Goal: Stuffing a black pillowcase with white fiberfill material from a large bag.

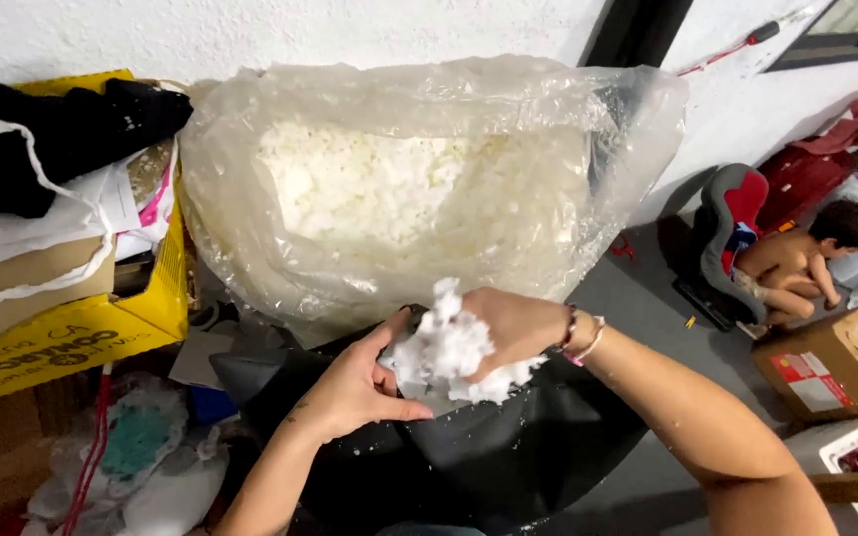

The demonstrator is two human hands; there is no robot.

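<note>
1. Just in front of the big clear plastic bag (pixel 429 189), the right hand (pixel 513 328) was clenched around a clump of white foam stuffing (pixel 449 352), its fingers closed on it.
2. The left hand (pixel 350 392) sat just beside that clump, fingers curled and thumb stretched out under it, touching the stuffing and the edge of a black cover (pixel 508 447).
3. The black cover lay below the bag, under both hands.
4. Inside the bag sat more white stuffing.
5. Left of the bag stood a yellow box (pixel 81 337) piled with dark clothes.
6. Well to the right of the bag, a child (pixel 796 263) sat on the grey floor near a cardboard box (pixel 826 372).
</note>
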